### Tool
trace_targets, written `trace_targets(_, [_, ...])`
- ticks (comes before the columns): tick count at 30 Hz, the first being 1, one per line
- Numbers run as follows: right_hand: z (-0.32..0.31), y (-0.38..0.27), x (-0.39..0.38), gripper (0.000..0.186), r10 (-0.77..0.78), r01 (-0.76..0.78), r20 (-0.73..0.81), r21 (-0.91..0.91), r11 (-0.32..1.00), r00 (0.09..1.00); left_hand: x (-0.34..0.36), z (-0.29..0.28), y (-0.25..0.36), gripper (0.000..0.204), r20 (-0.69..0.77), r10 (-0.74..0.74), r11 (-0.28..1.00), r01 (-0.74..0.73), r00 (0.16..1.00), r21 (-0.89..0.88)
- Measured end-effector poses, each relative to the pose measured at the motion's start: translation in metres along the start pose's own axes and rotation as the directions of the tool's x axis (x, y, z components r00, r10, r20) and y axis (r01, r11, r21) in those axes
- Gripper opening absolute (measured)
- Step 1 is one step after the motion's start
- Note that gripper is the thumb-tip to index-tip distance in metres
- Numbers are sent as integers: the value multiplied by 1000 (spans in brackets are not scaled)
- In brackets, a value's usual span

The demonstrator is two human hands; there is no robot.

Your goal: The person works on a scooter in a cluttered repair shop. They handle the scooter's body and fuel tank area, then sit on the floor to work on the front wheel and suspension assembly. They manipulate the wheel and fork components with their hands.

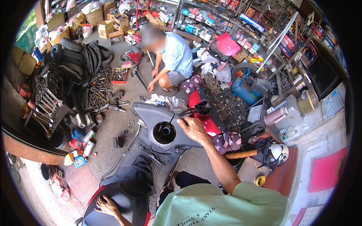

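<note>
Arm [222, 164] stretched forward, right hand [196, 130] clasps grey panel [184, 140]; left hand [107, 206], well apart, lies spread on black seat [126, 196]

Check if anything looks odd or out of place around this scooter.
Yes. The grey panel by your right hand has an uncovered round opening, suggesting partial disassembly. Loose tools lie heaped haphazardly beside the black tires, looking untidy.

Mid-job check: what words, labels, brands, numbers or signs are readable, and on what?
Green shirt: dark lettering, legible; I won't copy it.
Shelf packages, floor bottles: print too small or blurred.
Pale wall sheet: too small to read.
Grey panel at the right hand, black seat under the left hand: none visible.
</note>
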State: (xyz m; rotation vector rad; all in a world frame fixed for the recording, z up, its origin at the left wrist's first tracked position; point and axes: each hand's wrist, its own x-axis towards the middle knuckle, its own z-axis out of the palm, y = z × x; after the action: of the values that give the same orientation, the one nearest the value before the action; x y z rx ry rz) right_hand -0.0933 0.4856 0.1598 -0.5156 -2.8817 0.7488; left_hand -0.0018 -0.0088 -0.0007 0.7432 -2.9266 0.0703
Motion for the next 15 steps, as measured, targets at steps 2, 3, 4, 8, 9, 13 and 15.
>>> trace_targets(2, [-3, -2, 0, 46, 12, -12, 14, -5, 1000, 1000, -1, 0, 0, 43, 0, 8, 1000, -8, 1000, 5])
trace_targets(3, [-2, -1, 0, 46, 7, -7, 3, -2, 1000, 1000, -1, 0, 1, 43, 0, 8, 1000, -8, 1000, 11])
trace_targets(4, [0, 0, 0, 46, 3, -3, -8, 1, 1000, 1000, -1, -1, 1, 43, 0, 8, 1000, -8, 1000, 16])
trace_targets(8, [-2, -2, 0, 47, 3, -3, 1, -9, 1000, 1000, -1, -2, 1, 43, 0, 0, 1000, 0, 1000, 16])
trace_targets(9, [-1, -1, 0, 47, -4, 4, -5, -6, 1000, 1000, -1, -4, 2, 43, 4, 0, 1000, 0, 1000, 14])
trace_targets(13, [0, 1, 0, 47, -21, 21, -10, 3, 1000, 1000, -1, -5, 3, 42, 7, 4, 1000, -4, 1000, -2])
trace_targets(15, [-1, 0, 0, 47, -23, 23, -8, 6, 1000, 1000, -1, -5, 3, 42, 2, 8, 1000, -8, 1000, -6])
